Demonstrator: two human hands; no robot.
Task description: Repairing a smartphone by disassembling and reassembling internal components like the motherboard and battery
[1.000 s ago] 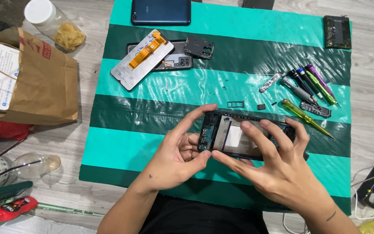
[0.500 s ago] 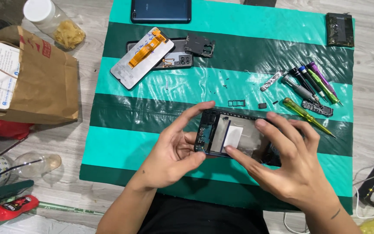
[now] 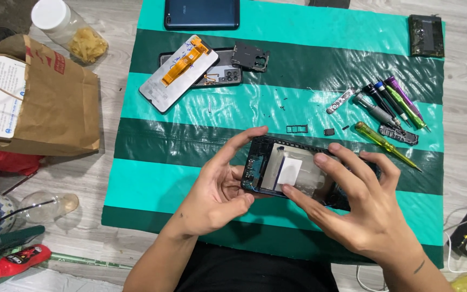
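here the left hand (image 3: 217,197) and the right hand (image 3: 366,208) both hold a black opened phone frame with a silvery inner plate and a white patch (image 3: 293,173) just above the green-and-teal striped plastic mat (image 3: 152,178) on the floor; the left grip closes thumb and forefinger on the frame's left end, while the right grip wraps its far end with a fingertip pressed near the white patch. further up the mat lie a detached screen panel with an orange flex cable (image 3: 177,73), a dark blue phone back (image 3: 201,13), and to the right a cluster of coloured screwdrivers (image 3: 390,105). a brown paper bag (image 3: 49,103) sits left of the mat
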